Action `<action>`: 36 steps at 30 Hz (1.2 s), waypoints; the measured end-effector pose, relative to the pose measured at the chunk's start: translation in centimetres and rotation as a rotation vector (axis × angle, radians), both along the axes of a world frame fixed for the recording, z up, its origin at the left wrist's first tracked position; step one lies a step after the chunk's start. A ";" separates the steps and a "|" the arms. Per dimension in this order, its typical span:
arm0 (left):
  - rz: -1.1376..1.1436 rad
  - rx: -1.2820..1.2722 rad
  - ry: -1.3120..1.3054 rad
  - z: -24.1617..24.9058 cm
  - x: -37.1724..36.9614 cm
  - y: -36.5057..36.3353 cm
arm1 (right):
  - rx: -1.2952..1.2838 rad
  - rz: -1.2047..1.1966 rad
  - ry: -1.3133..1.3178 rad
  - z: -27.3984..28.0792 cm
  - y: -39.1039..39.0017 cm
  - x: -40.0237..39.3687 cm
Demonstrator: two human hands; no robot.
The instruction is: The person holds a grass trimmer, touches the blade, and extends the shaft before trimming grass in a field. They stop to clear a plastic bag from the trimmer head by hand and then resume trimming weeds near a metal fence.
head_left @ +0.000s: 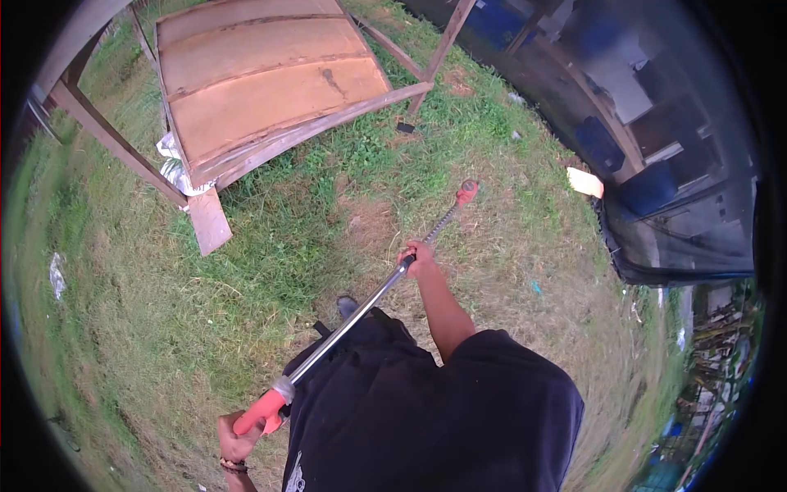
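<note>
A long grass trimmer (344,325) with a metal shaft slants across the front of my body. My left hand (235,439), with bracelets at the wrist, is closed around its red-orange rear handle (266,410) at the lower left. Farther along, my right hand (420,257) grips the shaft near a black collar. Beyond that hand, a dark ribbed section leads to the small red-orange head (467,192), low over the short, partly dry grass (508,238). One dark shoe (348,307) shows beside the shaft.
A wooden table-like frame with a brown panel top (270,90) stands ahead to the left, a loose board (210,221) at its corner. Dark sheeting (680,246) borders the right side, with a pale block (584,182) beside it. Silvery litter (57,276) lies far left.
</note>
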State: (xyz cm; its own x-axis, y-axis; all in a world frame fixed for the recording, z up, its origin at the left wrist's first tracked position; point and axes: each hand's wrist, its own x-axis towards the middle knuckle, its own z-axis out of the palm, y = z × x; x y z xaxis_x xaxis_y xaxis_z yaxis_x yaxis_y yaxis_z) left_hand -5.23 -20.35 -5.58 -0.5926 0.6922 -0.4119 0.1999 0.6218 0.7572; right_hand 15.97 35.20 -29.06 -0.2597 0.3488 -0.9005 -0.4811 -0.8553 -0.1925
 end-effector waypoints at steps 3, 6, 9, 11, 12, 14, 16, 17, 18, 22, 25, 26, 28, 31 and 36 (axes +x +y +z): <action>0.068 -0.012 -0.014 1.6 1.0 -0.1 | -0.078 0.004 -0.039 -3.6 -1.9 0.8; 0.010 -0.036 -0.174 5.4 1.4 1.8 | -0.055 0.036 -0.061 -5.8 -3.2 -0.4; -0.116 -0.051 -0.302 7.7 1.1 2.8 | 0.015 0.085 -0.060 -7.3 -5.2 -3.3; -0.122 -0.074 -0.369 8.7 1.2 2.7 | -0.005 0.125 0.001 -8.9 -6.0 -5.7; -0.096 -0.097 -0.412 9.2 1.3 2.4 | 0.024 0.188 0.074 -9.0 -6.6 -6.9; -0.129 -0.200 -0.452 10.9 1.3 3.0 | 0.005 0.245 0.116 -8.6 -8.6 -9.9; 0.025 -0.158 -0.459 11.1 3.4 2.7 | -0.039 0.335 0.132 -8.3 -10.6 -13.6; 0.102 -0.139 -0.461 11.4 4.5 2.7 | -0.079 0.392 0.123 -8.2 -11.9 -15.4; 0.134 -0.169 -0.406 12.3 5.7 4.2 | -0.118 0.448 0.112 -8.2 -13.3 -16.9; 0.314 -0.175 -0.433 13.4 9.4 7.4 | -0.076 0.656 0.176 -7.4 -19.1 -21.4; 0.414 -0.232 -0.412 14.0 10.6 10.6 | -0.100 0.782 0.271 -5.9 -21.6 -24.3; 0.369 -0.267 -0.275 13.7 10.9 11.6 | -0.116 0.809 0.291 -5.8 -22.5 -25.3; 0.389 -0.320 -0.051 13.5 11.3 14.2 | -0.169 0.853 0.334 -5.9 -23.8 -27.4; 0.432 -0.365 0.015 12.8 10.3 17.2 | -0.157 0.874 0.365 -4.6 -24.3 -29.6; 0.442 -0.287 0.053 6.5 8.4 19.9 | -0.159 0.916 0.362 -5.7 -22.0 -33.0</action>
